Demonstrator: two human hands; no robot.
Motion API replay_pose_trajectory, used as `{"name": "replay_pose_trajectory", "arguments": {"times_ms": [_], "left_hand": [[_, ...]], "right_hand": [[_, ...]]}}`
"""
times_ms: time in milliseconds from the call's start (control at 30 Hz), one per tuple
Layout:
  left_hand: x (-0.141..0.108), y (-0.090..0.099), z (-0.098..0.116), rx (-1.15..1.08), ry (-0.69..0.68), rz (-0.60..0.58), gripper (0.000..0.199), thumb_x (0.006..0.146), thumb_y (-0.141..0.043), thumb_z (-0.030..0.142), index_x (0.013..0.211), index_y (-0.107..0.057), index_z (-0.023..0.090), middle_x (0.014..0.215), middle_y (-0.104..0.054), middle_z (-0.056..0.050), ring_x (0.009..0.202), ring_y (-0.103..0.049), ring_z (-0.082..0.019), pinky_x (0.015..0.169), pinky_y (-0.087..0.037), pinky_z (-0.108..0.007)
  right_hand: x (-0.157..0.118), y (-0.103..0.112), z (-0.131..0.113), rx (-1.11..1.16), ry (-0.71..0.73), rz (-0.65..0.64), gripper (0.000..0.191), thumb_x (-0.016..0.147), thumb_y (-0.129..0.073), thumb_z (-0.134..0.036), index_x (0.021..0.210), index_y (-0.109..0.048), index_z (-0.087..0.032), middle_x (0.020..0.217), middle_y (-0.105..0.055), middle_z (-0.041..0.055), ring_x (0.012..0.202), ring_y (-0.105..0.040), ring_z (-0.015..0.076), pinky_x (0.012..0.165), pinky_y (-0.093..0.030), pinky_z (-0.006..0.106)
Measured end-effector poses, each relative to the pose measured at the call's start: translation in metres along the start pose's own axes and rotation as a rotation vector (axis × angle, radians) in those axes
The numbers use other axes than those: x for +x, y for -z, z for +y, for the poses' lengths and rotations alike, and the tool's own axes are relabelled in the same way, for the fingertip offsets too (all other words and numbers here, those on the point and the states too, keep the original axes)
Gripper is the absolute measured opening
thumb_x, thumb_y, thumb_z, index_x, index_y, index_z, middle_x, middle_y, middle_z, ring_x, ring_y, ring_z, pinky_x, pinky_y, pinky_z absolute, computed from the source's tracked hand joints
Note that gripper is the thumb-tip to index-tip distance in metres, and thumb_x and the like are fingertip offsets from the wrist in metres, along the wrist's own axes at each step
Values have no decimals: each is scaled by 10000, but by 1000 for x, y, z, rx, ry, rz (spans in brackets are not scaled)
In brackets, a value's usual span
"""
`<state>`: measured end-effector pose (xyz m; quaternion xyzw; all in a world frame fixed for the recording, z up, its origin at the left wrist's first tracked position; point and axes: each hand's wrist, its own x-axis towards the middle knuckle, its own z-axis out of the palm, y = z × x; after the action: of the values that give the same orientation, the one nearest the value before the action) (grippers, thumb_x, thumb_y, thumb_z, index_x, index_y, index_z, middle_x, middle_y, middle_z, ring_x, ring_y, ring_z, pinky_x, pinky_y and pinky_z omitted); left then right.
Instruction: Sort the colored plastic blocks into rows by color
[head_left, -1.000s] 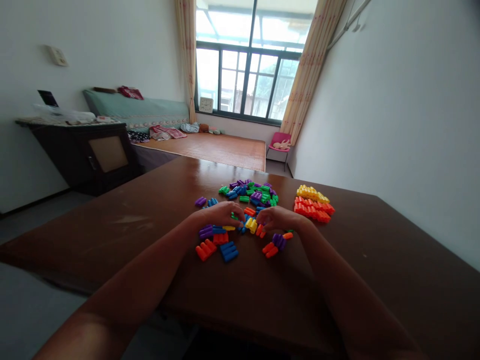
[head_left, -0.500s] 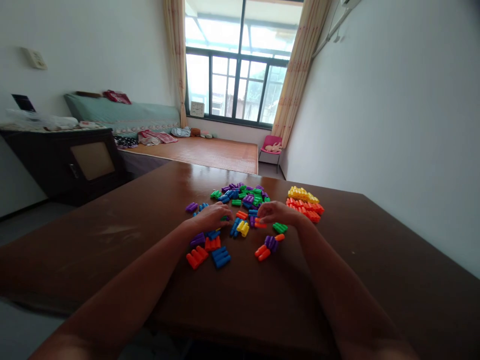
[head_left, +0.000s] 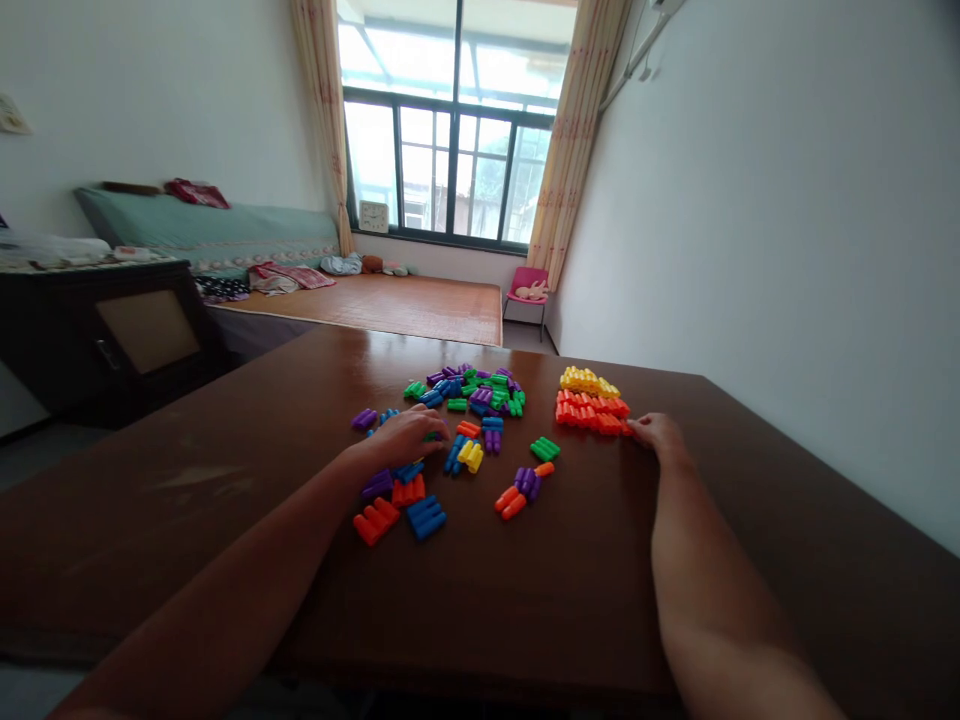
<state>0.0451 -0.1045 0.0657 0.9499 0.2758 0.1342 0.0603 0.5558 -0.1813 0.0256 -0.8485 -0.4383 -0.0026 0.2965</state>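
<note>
My right hand (head_left: 657,431) is at the right end of the orange rows of toy blocks (head_left: 591,411), its fingers closed on an orange block (head_left: 627,427) that touches the row. Most of that block is hidden by the fingertips. Among the loose blocks on the left, my left hand (head_left: 409,436) is curled, with a green block (head_left: 433,436) showing between thumb and fingers. Near it lie a yellow block (head_left: 471,456), a blue block (head_left: 426,517) and orange blocks (head_left: 376,520). A joined purple and orange piece (head_left: 527,483) lies between the hands.
Behind the hands is a mixed pile of purple, green and blue blocks (head_left: 480,388). Yellow blocks (head_left: 589,381) are lined up behind the orange rows. A single green block (head_left: 545,449) lies right of centre on the brown table (head_left: 570,600).
My right hand has moved right from the middle of the loose blocks to the orange rows, carrying an orange block. My left hand has stayed among the blocks. The view has turned slightly right.
</note>
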Motion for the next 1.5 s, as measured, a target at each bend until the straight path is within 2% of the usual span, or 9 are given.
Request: {"name": "replay_pose_trajectory", "arguments": {"times_ms": [133,300,500,667,1000,1133,1267,1367,1500], "left_hand": [[0,1,2,22,22,2,169,859,-575,293,962,-705,257,1015,-660,-27,1001,-564,-212,831,-438,-284],[0,-2,-4,75,73,45,185,841,-570,267,968,-704,257,1038,-661,-30,1008,-556,-214,866,-440,-301],[-1,-4,-6,90,120,89,226,874,-512,249,998,-701,255,1054,-661,-31,1017,-558,-200,876,-441,-295],[0,-4,-2,104,130,65,213,868,-525,248,973,-710,263,1015,-675,-27,1000,-565,-203,869,-444,-301],[-2,-3,-3,112,108,74,223,872,-508,274,974,-706,271,1001,-674,-29,1001,-557,-215,828,-448,-303],[-1,-3,-5,92,96,74,218,867,-517,275,969,-709,272,1010,-675,-30,1020,-551,-222,835,-446,-305],[-1,-3,-5,94,89,70,219,869,-511,273,959,-710,268,1000,-679,-33,1019,-552,-228,848,-446,-314],[-1,-2,-4,107,98,65,216,859,-520,270,962,-709,269,1007,-677,-33,1013,-557,-227,845,-452,-310],[-1,0,-1,98,95,64,214,858,-525,258,964,-710,260,1013,-681,-32,1017,-560,-222,857,-451,-309]], "right_hand": [[7,7,-14,-126,-104,-69,289,740,-597,-421,606,-666,-175,544,-644,76,527,-611,190,523,-425,277],[-8,24,-86,86,319,-133,290,803,-558,-429,787,-690,-171,738,-708,62,637,-621,165,564,-430,253],[-101,-30,-216,108,906,-272,238,897,-490,-269,1010,-692,-216,1000,-715,54,958,-599,195,847,-442,313],[-151,-70,-245,-234,1041,-284,249,927,-470,-227,1102,-646,-238,1055,-697,82,1100,-516,244,924,-389,406],[-114,-58,-228,338,855,-271,194,801,-660,-365,939,-682,-232,906,-709,38,863,-621,188,806,-480,341],[-43,-32,-160,603,458,-111,307,754,-654,-427,923,-671,-172,876,-719,56,781,-651,175,740,-514,315],[9,-11,-63,465,82,116,301,654,-688,-383,813,-671,-127,807,-718,116,720,-652,197,664,-512,302],[12,-8,-14,334,-74,159,241,622,-685,-365,705,-673,-140,711,-708,111,648,-642,203,590,-493,287],[-2,-11,-1,284,-100,122,247,631,-664,-401,671,-699,-160,575,-670,73,568,-620,201,549,-464,283]]}}
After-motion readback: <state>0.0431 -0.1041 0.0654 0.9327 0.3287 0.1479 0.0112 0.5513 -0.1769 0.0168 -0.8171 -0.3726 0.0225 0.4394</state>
